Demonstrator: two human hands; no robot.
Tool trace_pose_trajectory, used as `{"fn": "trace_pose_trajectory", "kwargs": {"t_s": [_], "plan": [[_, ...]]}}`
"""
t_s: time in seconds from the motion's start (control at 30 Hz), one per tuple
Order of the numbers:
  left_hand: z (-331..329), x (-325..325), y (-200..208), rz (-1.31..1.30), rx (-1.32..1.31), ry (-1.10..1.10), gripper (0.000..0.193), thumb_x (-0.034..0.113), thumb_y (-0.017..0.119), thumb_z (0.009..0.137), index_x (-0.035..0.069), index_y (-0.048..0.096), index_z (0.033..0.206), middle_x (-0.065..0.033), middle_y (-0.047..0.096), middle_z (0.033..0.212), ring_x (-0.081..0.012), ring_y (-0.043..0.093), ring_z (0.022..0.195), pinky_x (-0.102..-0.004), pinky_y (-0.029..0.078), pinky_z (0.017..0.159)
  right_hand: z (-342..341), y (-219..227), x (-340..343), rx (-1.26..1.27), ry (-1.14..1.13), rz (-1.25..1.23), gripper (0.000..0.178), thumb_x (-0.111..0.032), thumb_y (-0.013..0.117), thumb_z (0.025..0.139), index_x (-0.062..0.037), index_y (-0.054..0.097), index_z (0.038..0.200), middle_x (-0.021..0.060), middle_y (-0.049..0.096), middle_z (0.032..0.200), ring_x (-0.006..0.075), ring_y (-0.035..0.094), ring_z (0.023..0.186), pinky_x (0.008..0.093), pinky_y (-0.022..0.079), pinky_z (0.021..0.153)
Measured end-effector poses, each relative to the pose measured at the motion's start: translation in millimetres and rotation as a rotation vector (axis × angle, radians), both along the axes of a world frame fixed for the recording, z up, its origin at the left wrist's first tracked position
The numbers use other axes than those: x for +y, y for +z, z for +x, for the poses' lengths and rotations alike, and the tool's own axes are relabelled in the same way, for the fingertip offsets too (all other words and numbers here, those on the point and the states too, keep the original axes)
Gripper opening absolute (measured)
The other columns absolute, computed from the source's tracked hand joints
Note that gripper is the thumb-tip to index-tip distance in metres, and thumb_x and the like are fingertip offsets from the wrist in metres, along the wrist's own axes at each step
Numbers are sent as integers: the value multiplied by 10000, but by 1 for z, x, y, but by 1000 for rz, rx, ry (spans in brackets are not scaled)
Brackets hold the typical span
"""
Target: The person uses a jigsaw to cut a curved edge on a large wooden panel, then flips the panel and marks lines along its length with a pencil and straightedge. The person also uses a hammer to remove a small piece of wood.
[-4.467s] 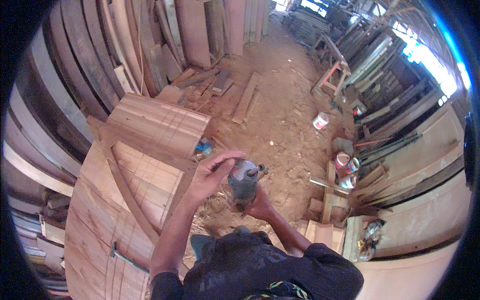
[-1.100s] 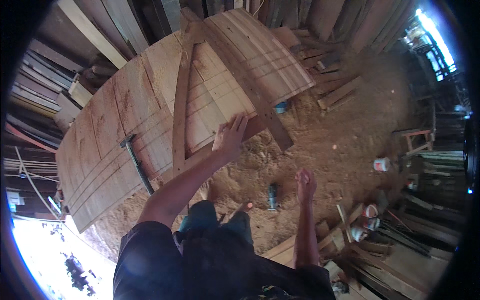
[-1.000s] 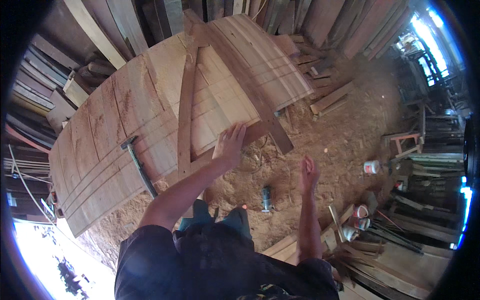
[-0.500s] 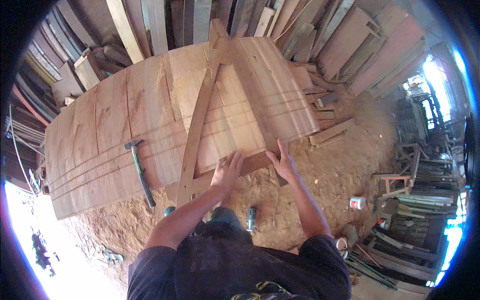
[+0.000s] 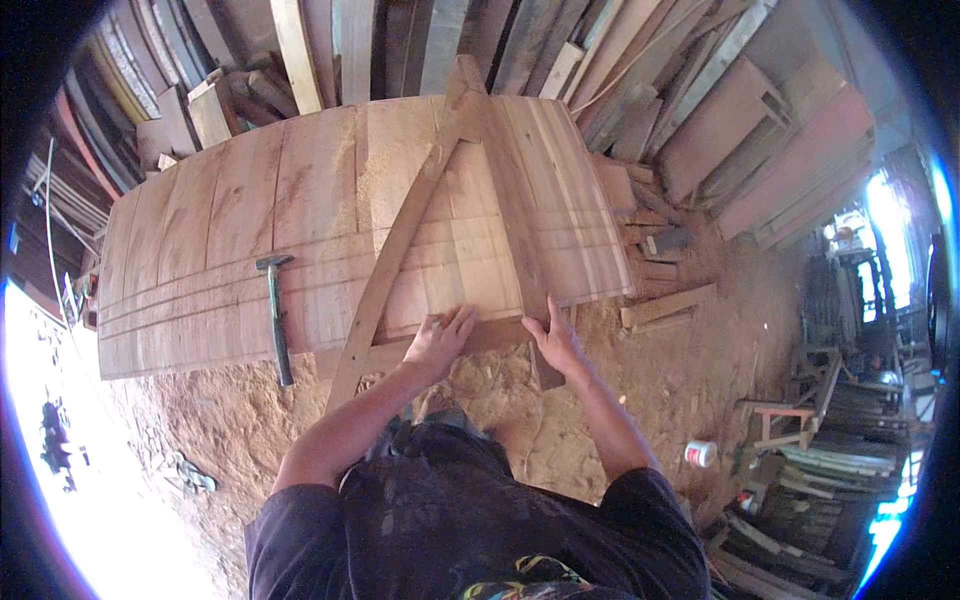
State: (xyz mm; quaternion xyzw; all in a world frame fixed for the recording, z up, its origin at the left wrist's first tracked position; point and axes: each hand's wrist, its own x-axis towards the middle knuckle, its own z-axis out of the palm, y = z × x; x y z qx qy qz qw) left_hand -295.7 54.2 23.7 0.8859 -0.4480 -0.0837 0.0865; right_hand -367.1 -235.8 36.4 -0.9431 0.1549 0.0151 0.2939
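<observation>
A wooden A-shaped frame lies on a broad surface of joined planks, its narrow end pointing away from me. Two legs spread toward me, linked by a crossbar along the near edge of the planks. My left hand is closed over this crossbar between the legs, fingers bent across its top. Around the lower part of the right leg, my right hand has its thumb on one side and fingers on the other. A hammer with a dark green handle rests left of the frame, its handle overhanging the near edge.
Many boards lean upright behind the planks. Sawdust-covered ground lies below, with a white tub at the right. Timber offcuts sit beyond the right end, and stacked lumber stands farther right.
The view has shifted, so the planks and hammer appear turned slightly. Both hands stay on the frame, and my right hand sits a little lower along its leg.
</observation>
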Motion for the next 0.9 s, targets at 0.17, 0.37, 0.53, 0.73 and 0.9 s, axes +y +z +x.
{"fn": "trace_pose_trajectory", "kwargs": {"t_s": [0.17, 0.37, 0.53, 0.73, 0.9], "plan": [[-3, 7, 4, -11, -9, 16, 937, 103, 746, 837, 28, 280, 1647, -99, 342, 1689, -274, 329, 1579, -467, 348, 1223, 1, -1, -4, 154, -325, 312, 913, -615, 610, 1025, -5, 321, 1640, 289, 490, 1572, 399, 506, 1445, 486, 436, 1157], [-4, 2, 2, 12, -22, -3, 787, 124, 653, 933, 59, 318, 1643, -74, 304, 1728, -246, 323, 1590, -453, 351, 1221, 18, -39, -28, 168, -618, 628, 825, -618, 490, 1074, 3, 387, 1608, 197, 426, 1644, 336, 428, 1496, 500, 393, 1196], [-4, 5, -8, -96, -29, 33, 749, 100, 644, 921, 64, 358, 1613, -76, 367, 1683, -255, 386, 1552, -459, 389, 1196, 36, -39, -23, 206, -623, 768, 699, -532, 474, 1106, -33, 436, 1594, 119, 476, 1617, 299, 471, 1446, 504, 400, 1191], [2, 8, 6, -334, 222, 80, 659, 74, 748, 801, 39, 491, 1407, -147, 549, 1456, -332, 506, 1429, -482, 433, 1156, 23, -7, -60, 294, -466, 749, 785, -661, 520, 1038, -67, 532, 1551, 139, 549, 1556, 290, 540, 1394, 446, 468, 1114], [9, -6, 12, -350, 283, 94, 629, 72, 708, 796, 33, 496, 1387, -184, 580, 1446, -341, 564, 1388, -486, 444, 1149, 40, 51, -61, 350, -542, 575, 799, -648, 527, 1038, -37, 530, 1553, 134, 583, 1528, 300, 550, 1387, 440, 428, 1155]]}}
